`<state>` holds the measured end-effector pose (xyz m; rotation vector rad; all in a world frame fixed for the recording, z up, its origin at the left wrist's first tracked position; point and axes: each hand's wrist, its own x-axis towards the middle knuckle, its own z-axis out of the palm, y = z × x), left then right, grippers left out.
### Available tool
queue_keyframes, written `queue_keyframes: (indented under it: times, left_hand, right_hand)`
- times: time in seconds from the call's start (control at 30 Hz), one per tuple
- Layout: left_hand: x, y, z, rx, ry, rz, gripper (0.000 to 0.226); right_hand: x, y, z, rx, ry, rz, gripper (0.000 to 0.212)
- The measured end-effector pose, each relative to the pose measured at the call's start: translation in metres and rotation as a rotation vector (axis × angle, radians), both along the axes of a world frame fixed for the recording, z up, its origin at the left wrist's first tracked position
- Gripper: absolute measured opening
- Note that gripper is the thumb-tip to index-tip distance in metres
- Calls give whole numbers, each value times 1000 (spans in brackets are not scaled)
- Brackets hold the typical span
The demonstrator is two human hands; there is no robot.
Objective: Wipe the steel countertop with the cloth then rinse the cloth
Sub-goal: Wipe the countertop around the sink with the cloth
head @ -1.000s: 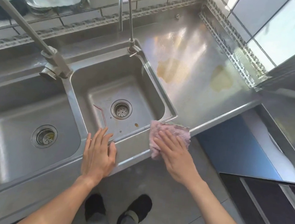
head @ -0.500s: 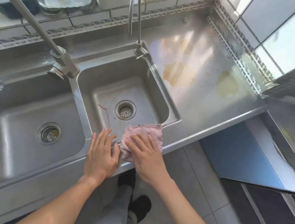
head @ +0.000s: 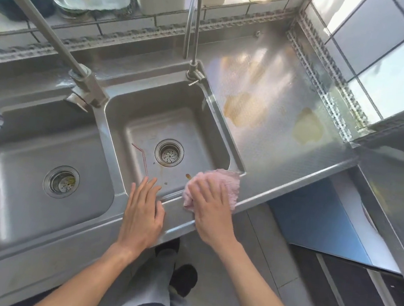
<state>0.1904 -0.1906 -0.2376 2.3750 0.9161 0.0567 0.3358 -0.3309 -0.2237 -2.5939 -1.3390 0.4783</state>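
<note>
A pink cloth (head: 227, 183) lies on the front rim of the steel countertop (head: 272, 140), at the near right corner of the right sink basin (head: 173, 134). My right hand (head: 210, 211) presses flat on the cloth with straight fingers. My left hand (head: 142, 211) rests flat on the front rim, just left of the cloth, fingers straight and reaching over the basin's edge. Two yellowish stains (head: 307, 127) show on the countertop to the right of the basin.
A left sink basin (head: 49, 180) lies beside the right one. A thick grey faucet (head: 57, 40) and a thin gooseneck tap (head: 192, 26) rise behind. A red bent straw (head: 142, 156) lies in the right basin. Bottles stand on the tiled ledge (head: 238, 3). A blue panel (head: 314, 221) sits below right.
My right hand slid the cloth left along the front rim towards my left hand, then back right to the basin's corner. My left hand stayed on the rim.
</note>
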Motion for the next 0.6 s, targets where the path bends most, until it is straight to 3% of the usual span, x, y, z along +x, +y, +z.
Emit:
queue_keyframes:
  times: [0.07,0.17,0.33,0.47,0.53,0.6]
  left_hand:
    - [17,2,4,-35,-27,-2,41]
    - [51,2,8,-75,-61,-47,41]
    - [99,-19,8,-102,-40,-197,46]
    - [121,-45,-1,-103,-13,-227,54]
    - [125,-53,-6,-15,28,-229,54]
    - [125,-56,-12,85,51,-248,53]
  right_hand:
    - [-8,-13,3,15,59,153,60]
    - [20,-52,7,10,79,199,55]
    - [100,-98,14,-62,83,-164,52]
    - [128,-61,10,-86,87,-517,55]
    - [118,-37,6,-89,82,-554,57]
    - [95,-31,3,-55,54,-435,58]
